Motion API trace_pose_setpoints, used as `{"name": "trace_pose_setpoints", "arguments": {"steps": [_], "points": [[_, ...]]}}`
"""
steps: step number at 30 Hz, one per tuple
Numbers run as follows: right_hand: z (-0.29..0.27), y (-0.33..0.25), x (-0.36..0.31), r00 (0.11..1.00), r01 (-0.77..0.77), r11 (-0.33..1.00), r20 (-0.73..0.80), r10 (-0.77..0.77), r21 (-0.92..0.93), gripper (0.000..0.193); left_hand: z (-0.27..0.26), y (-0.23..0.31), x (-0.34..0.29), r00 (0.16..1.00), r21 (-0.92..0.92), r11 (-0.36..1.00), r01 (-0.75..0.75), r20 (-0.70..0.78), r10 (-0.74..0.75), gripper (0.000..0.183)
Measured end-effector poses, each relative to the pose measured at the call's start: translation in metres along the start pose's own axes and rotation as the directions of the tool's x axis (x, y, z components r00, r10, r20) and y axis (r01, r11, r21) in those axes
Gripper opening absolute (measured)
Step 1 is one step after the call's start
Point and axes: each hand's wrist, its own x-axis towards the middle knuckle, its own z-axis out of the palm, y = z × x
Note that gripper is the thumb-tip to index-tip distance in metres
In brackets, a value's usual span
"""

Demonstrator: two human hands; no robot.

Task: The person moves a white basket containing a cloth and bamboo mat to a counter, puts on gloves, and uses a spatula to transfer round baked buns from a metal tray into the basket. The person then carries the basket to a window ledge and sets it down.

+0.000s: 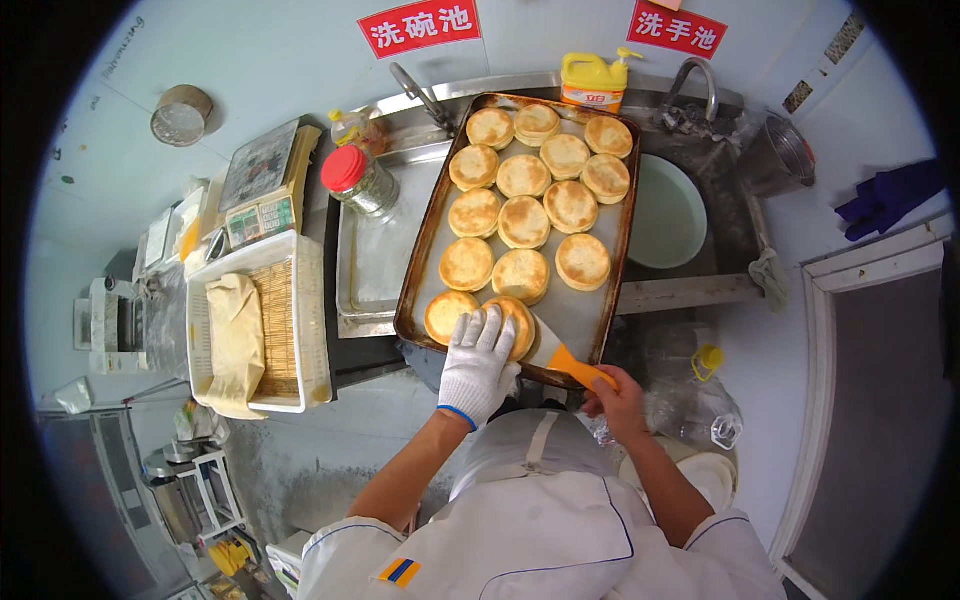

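Observation:
A dark-rimmed baking tray (pixel 577 315) holds several round, golden-brown flatbreads (pixel 524 222). My left hand (pixel 476 366) wears a white knit glove with a blue cuff. Its fingers lie stretched over a flatbread (pixel 522 336) at the near edge of the tray. In my bare right hand (pixel 618 400) is the orange handle of a scraper (pixel 572 366). The scraper's pale blade points toward that same flatbread from its right side; whether its tip is underneath, I cannot tell.
The tray rests across a metal sink (pixel 385 255) and a second sink holding a pale green basin (pixel 675 215). A red-lidded jar (pixel 362 180) stands at left, near a white crate (pixel 312 330) with cloth. Behind the tray is a yellow pump jug (pixel 594 80).

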Motion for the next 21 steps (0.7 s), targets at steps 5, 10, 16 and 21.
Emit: {"name": "trace_pose_setpoints", "arguments": {"steps": [5, 10, 16, 21], "points": [[-0.071, -0.014, 0.0, 0.999, -0.006, 0.984, -0.042, -0.002, -0.176, 0.031, 0.014, 0.007, -0.004, 0.996, -0.003, 0.998, 0.065, -0.062, -0.065, 0.07], [-0.061, -0.019, 0.037, 0.991, -0.011, 0.976, 0.128, 0.04, -0.217, 0.033, 0.031, 0.003, 0.005, 0.955, -0.105, 0.965, 0.238, -0.154, -0.253, 0.072], [-0.011, -0.015, 0.058, 0.972, -0.016, 0.995, 0.23, 0.039, -0.098, 0.035, 0.038, -0.032, 0.007, 0.941, -0.418, 0.867, 0.271, -0.072, -0.33, 0.063], [0.003, -0.029, 0.028, 0.986, 0.022, 0.999, 0.166, -0.017, -0.027, 0.033, 0.009, -0.042, -0.002, 0.943, -0.551, 0.799, 0.241, -0.063, -0.327, 0.061]]}}
